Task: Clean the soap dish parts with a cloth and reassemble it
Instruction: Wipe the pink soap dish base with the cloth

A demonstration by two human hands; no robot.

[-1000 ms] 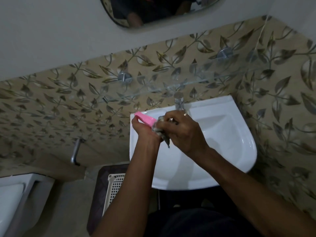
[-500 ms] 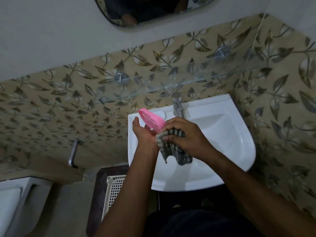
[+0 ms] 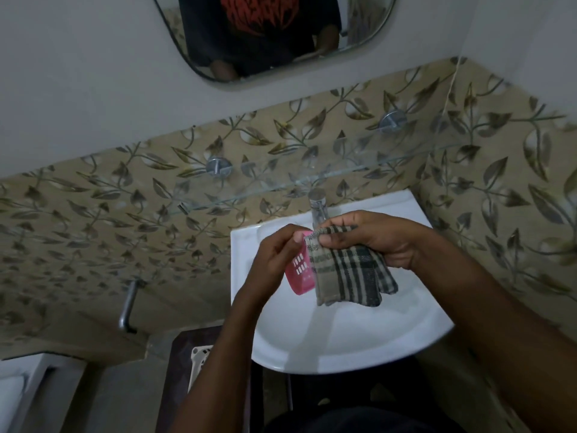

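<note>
A pink slotted soap dish part (image 3: pixel 299 271) hangs upright over the white sink (image 3: pixel 343 345), pinched at its top by my left hand (image 3: pixel 274 260). A checked grey-and-black cloth (image 3: pixel 349 273) hangs beside it on the right, overlapping its right edge. My right hand (image 3: pixel 371 235) grips the cloth's top edge, fingertips close to my left thumb. The upper part of the pink piece is hidden behind fingers and cloth. No other soap dish part is in view.
A chrome tap (image 3: pixel 318 207) stands behind my hands at the sink's back rim. A glass shelf (image 3: pixel 281 185) runs along the leaf-patterned tiles, with a mirror (image 3: pixel 271 35) above. A white basket (image 3: pixel 199 360) and a metal pipe (image 3: pixel 128 307) sit lower left.
The pink part has swung from pointing up and left to hanging downward. The cloth has opened out from a bunch in my right hand to a flat hanging piece.
</note>
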